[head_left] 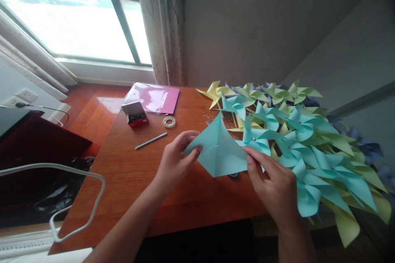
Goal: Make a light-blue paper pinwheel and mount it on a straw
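A square of light blue paper [216,152] with creases and a small mark at its middle is held up above the table. My left hand [178,158] pinches its left corner between thumb and fingers. At the opposite corner my right hand [271,181] grips the sheet, fingers closed on the edge. Just behind and right of the paper lie finished blue pinwheels [254,139]. A thin light blue stick [151,141] rests on the wood to the left. Part of a scissors-like tool behind the paper is mostly hidden.
On the brown table [123,193] are a roll of tape [169,121], a small open box [135,115] of tiny parts and a pink sheet pack [157,98]. Many green, yellow and purple pinwheels [339,141] crowd the right side. A white cable [103,189] loops at the left.
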